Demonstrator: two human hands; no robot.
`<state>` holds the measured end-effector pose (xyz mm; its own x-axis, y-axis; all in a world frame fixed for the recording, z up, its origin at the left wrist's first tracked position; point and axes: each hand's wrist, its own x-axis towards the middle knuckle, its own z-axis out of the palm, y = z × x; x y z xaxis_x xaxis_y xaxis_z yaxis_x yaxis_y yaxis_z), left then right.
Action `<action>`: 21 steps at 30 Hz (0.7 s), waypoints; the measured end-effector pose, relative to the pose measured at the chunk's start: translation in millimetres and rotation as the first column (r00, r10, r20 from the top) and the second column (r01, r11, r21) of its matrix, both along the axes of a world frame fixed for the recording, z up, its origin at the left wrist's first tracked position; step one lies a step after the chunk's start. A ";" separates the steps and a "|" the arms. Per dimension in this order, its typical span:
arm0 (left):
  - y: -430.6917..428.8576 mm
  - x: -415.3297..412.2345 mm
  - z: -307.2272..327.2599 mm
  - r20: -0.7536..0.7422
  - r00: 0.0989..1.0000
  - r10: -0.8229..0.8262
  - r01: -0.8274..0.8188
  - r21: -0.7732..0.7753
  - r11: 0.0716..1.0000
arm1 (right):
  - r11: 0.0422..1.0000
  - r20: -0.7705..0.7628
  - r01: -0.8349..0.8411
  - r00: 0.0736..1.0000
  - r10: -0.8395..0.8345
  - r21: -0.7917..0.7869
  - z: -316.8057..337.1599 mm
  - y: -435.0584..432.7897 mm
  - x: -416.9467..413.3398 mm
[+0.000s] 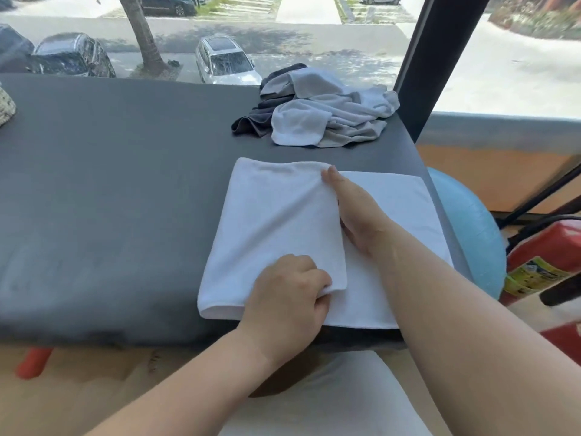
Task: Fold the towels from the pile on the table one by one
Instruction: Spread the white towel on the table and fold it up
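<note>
A white towel (276, 221) lies on the grey table (110, 184) near its front right corner, its left part folded over the right part. My left hand (289, 294) pinches the near corner of the folded flap. My right hand (355, 212) pinches the far corner of that flap, with its fingers tucked under the flap's edge. Behind them, at the table's far right, sits the pile of crumpled towels (327, 108), white, grey and dark.
A black window post (437, 58) stands behind the pile. A light blue ball (471, 228) and a red fire extinguisher (544, 256) are right of the table. A woven object (4, 108) shows at the left edge.
</note>
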<state>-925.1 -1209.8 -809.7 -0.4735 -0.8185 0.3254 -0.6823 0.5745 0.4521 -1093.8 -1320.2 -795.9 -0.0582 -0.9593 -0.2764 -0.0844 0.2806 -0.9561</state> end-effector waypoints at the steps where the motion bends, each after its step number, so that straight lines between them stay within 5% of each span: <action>1: 0.4 -0.9 -0.9 -0.003 1.000 0.005 -0.005 -0.007 1.000 | 1.000 -0.019 -0.005 1.000 0.004 -0.018 -1.5 -1.1 -0.1; 12: 10.1 -23.0 41.6 -0.096 0.995 -0.014 0.004 -0.102 0.995 | 0.998 0.007 -0.058 0.998 0.058 -0.028 37.0 12.8 -4.0; 21: 17.2 -85.5 57.7 -0.192 0.969 -0.153 0.132 -0.120 0.984 | 0.980 0.028 0.153 0.988 -0.151 -0.125 67.5 22.2 -73.2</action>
<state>-1010.6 -1192.6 -752.0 -0.4997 -0.7034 0.5056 -0.4922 0.7108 0.5024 -1167.0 -1298.0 -728.4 -0.2019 -0.9670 -0.1555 -0.0326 0.1654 -0.9857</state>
